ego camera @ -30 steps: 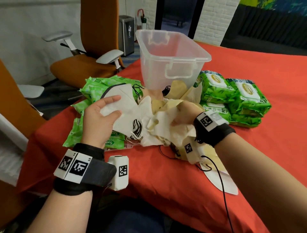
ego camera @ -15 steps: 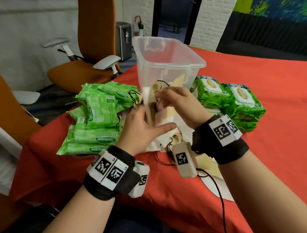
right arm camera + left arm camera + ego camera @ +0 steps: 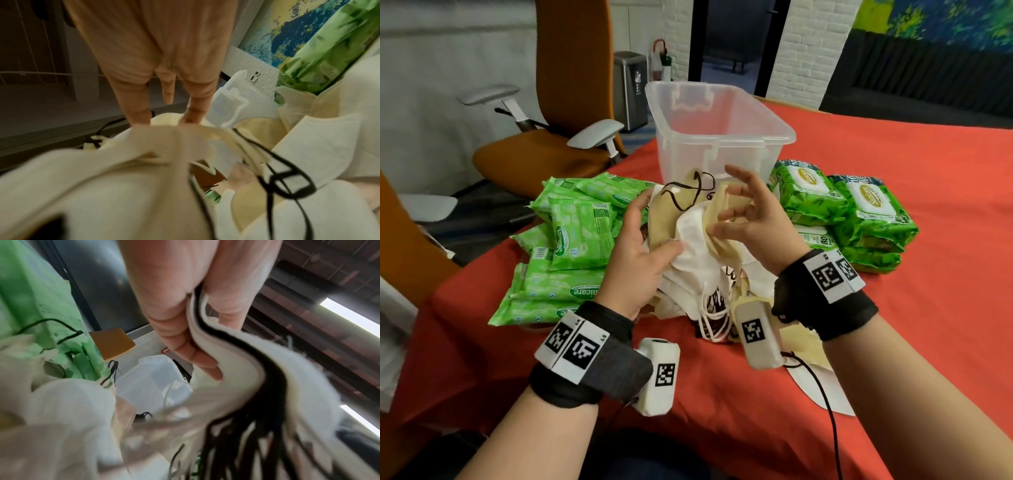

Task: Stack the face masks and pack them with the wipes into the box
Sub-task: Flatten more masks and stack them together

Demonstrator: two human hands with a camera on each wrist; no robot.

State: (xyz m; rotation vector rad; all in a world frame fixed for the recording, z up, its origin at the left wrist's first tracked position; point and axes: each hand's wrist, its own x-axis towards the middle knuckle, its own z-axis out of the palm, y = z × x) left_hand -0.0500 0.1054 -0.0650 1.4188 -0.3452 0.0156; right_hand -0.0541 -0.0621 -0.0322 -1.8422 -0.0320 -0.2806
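Since half a second ago both hands have lifted the face masks (image 3: pixel 690 236) at frame centre; left hand (image 3: pixel 635 255) pinches the bunch, right hand (image 3: pixel 751 219) fingers spread, tips touching them.

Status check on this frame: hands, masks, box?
Left hand grips the mask bundle. Right hand spread, fingertips on it. Box open; wipes still outside. Nothing blocking.

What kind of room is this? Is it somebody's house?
Probably an office or meeting room, not a house: there are orange swivel chairs with armrests, a big table under a red cloth, and a metal bin by the doorway.
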